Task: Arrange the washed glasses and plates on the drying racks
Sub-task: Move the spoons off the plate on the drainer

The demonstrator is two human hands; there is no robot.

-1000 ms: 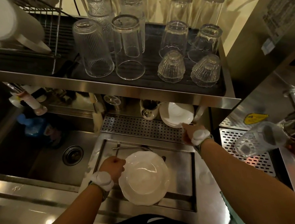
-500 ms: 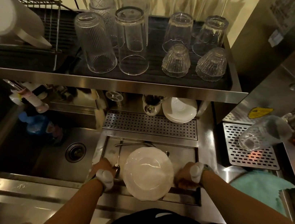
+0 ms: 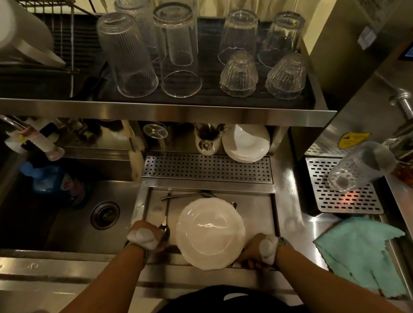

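A white plate (image 3: 210, 232) is held over the recessed steel tray (image 3: 258, 210) in front of me. My right hand (image 3: 260, 251) grips its lower right rim, with the fingers hidden under the plate. My left hand (image 3: 145, 235) is off the plate, at the tray's left side, fingers curled at the bowl end of a spoon (image 3: 166, 223). A stack of white plates (image 3: 247, 145) sits at the back under the shelf. Several upturned glasses (image 3: 177, 51) stand on the upper shelf's dark drying mat (image 3: 208, 76).
A deep sink (image 3: 70, 218) with a drain lies to the left. A perforated drain grate (image 3: 201, 167) and a cutlery cup (image 3: 207, 140) sit behind the tray. A teal cloth (image 3: 359, 254) and a slotted grate (image 3: 348, 189) are on the right. A wire plate rack (image 3: 59, 23) is upper left.
The plate passed from my left hand to my right. My right hand came back from the plate stack to the plate's lower right rim. My left hand moved left to the spoon.
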